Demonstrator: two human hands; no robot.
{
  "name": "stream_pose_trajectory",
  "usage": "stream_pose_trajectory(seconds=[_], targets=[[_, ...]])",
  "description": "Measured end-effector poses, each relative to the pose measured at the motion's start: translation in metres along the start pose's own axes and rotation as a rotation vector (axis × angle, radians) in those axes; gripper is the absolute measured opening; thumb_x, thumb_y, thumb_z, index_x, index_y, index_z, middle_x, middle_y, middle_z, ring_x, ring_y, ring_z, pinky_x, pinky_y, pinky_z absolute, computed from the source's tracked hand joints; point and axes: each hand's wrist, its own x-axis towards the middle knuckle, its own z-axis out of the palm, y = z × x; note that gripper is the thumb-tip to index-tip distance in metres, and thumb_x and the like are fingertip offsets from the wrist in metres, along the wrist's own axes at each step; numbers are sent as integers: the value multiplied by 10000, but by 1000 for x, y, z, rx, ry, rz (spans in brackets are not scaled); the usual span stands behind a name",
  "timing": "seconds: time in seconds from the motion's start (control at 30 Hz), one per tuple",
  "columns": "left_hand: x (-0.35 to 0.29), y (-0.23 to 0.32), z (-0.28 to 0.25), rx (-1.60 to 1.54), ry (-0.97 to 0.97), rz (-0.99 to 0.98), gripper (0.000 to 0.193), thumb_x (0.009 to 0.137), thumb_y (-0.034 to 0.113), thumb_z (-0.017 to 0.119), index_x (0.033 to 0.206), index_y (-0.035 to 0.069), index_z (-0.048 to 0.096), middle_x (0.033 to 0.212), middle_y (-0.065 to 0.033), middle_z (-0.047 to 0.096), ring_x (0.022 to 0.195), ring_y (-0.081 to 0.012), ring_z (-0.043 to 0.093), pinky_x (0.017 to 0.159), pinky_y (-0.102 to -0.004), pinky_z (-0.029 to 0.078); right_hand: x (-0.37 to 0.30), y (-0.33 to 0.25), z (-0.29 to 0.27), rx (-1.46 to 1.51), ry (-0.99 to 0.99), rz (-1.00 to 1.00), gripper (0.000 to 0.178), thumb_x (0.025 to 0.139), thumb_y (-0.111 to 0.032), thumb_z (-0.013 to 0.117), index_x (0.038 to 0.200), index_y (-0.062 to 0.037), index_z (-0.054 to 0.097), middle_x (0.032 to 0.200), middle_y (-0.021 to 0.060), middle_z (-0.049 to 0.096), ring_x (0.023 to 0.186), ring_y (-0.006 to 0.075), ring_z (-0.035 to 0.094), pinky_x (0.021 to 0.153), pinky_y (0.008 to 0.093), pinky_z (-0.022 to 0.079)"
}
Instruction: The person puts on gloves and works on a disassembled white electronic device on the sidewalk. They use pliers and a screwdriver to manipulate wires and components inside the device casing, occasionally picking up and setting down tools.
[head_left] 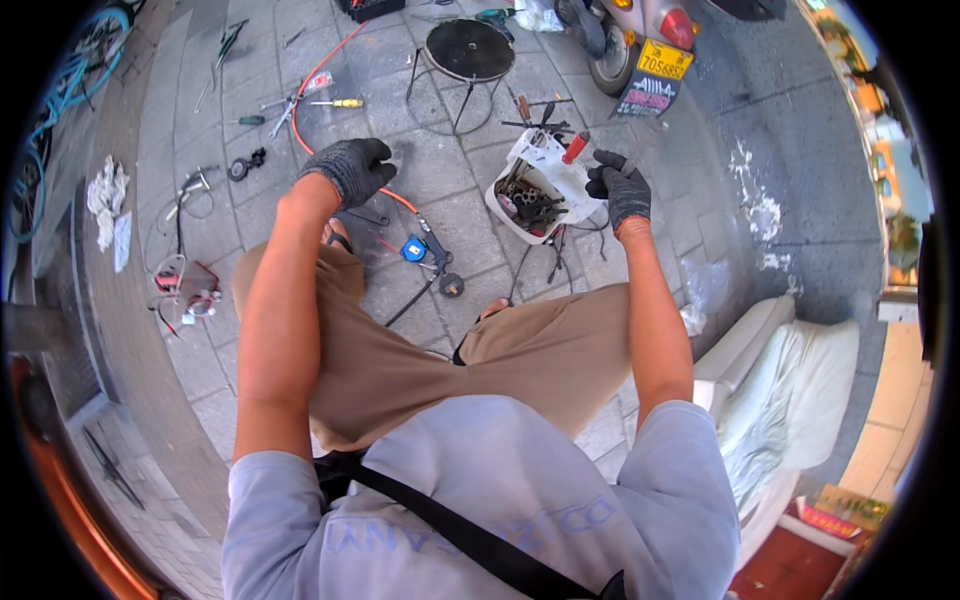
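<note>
Both my hands wear dark grey knitted work gloves with black fingers. My left hand [352,172] hovers above the paving, its fingers loosely bent and apart, with nothing visible in them. An orange hose [402,200] runs on the ground beneath it to a black air tool [432,245] beside a blue round piece [413,248]. At the right, my right hand [622,188] is beside a cut-open white plastic tub [497,205], its thumb and forefinger apart; whether it touches the rim I cannot tell. Metal tools and parts [535,203] fill the tub, and a red-handled tool [575,148] stands at its edge.
A round black stool [468,50] stands ahead, with a parked scooter [640,40] to its right. A yellow-handled screwdriver [345,103], pliers [284,118] and a clear red-tinted container [186,285] lie leftward. A pale padded seat [790,390] is close on my right.
</note>
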Motion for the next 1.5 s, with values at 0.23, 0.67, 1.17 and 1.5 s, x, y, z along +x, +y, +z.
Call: stream_pose_trajectory(seconds=[0.23, 0.67, 1.17, 1.5], targets=[[12, 34, -5, -182, 60, 67, 496, 933, 373, 713, 1309, 51, 674, 1180, -172, 740, 1034, -331, 721, 933, -419, 557, 24, -16, 20, -77, 34, 6, 322, 803, 29, 551, 1062, 1, 741, 739, 124, 691, 443, 191, 567, 436, 311, 467], [22, 107, -17, -817, 100, -31, 415, 943, 471, 738, 981, 59, 748, 637, -12, 586, 543, -87, 556, 523, -287, 468, -32, -46, 91, -607, -1073, 179, 252, 844, -176, 679, 1030, -35, 773, 845, 62, 723, 725, 128, 665, 655, 288, 547], [38, 81, -25, -966, 585, -206, 536, 928, 563, 699, 956, 30, 754, 569, -50, 579, 508, -126, 560, 536, -295, 442, 107, 82, 20, -1352, -260, 38, 562, 763, -350, 654, 1239, -52, 671, 1241, 252, 691, 1164, 402, 666, 1000, 459, 524], [33, 78, -30, -982, 506, -164, 570, 991, 602, 588, 905, 62, 747, 568, -42, 567, 497, -124, 575, 510, -286, 467, 109, 85, 46, -1296, -198, -74, 537, 736, -375, 670, 1132, -15, 721, 1095, 284, 718, 1079, 437, 687, 941, 457, 540]])
